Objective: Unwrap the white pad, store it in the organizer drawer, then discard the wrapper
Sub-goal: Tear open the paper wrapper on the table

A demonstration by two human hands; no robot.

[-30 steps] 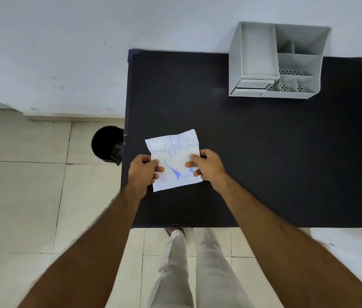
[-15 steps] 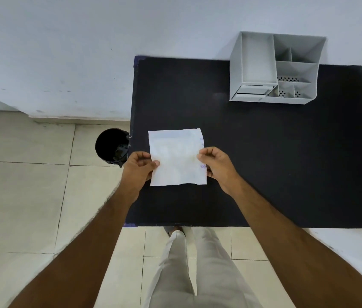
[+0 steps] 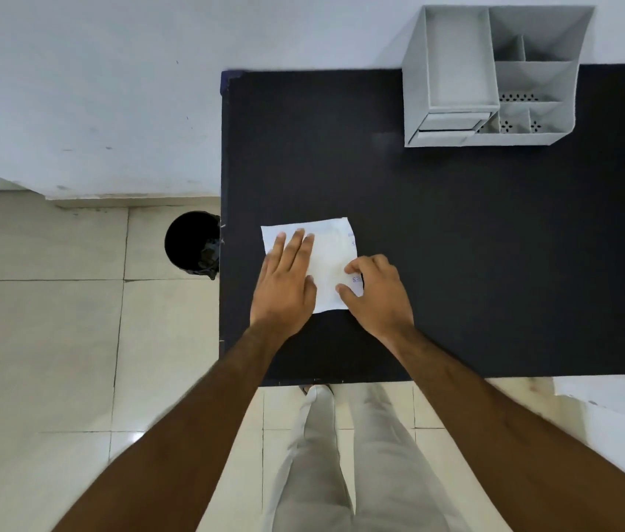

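- Pale floor tiles (image 3: 42,339) and a white wall (image 3: 92,90) sit left; a round black bin (image 3: 192,241) stands just beside the matte black table (image 3: 495,263).
- The left hand (image 3: 284,286) lies flat, fingers extended, pressing the wrapped pad (image 3: 328,255).
- The squarish, crinkled white packet lies flat near the table's left edge, no clear long axis.
- The right hand (image 3: 376,293) pinches its right edge with curled fingertips.
- A grey plastic organizer (image 3: 495,74) stands at the far right.

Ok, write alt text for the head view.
Left hand presses flat on a white packet lying on a black table, while the right hand pinches its right edge. A grey organizer stands at the far edge; a black bin sits on the floor left.
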